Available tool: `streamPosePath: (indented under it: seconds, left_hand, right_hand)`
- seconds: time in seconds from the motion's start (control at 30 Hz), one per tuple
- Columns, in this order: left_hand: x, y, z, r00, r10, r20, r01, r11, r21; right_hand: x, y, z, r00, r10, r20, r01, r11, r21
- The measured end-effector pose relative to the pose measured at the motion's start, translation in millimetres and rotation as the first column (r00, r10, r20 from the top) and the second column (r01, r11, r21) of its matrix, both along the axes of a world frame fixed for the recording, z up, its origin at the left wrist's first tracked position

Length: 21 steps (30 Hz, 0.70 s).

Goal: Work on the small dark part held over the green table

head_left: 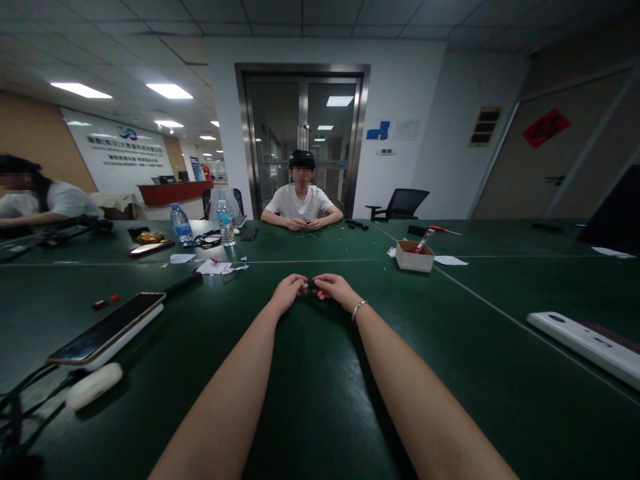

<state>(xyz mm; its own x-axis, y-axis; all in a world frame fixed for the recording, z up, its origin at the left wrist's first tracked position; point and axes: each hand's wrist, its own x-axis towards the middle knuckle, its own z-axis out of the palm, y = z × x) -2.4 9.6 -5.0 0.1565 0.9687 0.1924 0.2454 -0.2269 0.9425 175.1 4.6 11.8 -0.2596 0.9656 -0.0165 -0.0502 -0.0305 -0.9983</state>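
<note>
The fingertips of the left hand and right hand pinch a small object between them, over the green table. The object is dark, with a bright silvery spot toward the left hand; fingers cover most of it, so whether it is one part or two is impossible to tell from here. A silvery bracelet rings the right wrist. Farther out: paper scraps, an open box, and a seated person whose hands show indistinctly; at far right, a white device is cut off
</note>
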Motion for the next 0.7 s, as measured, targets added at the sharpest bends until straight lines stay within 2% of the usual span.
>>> streamPosePath:
  seconds: [0.17,0.7]
  left_hand:
    - [0.7,1.3,-0.7,0.998,-0.016,-0.053,0.016,1.0,-0.001]
    - [0.0,-0.8,-0.5,0.999,0.016,-0.037,-0.015,0.999,0.032]
  right_hand:
    - [0.3,0.3,-0.7,1.0,-0.003,0.005,0.003,1.0,0.002]
    - [-0.5,-2.5,2.5,1.0,-0.004,0.008,0.004,1.0,-0.007]
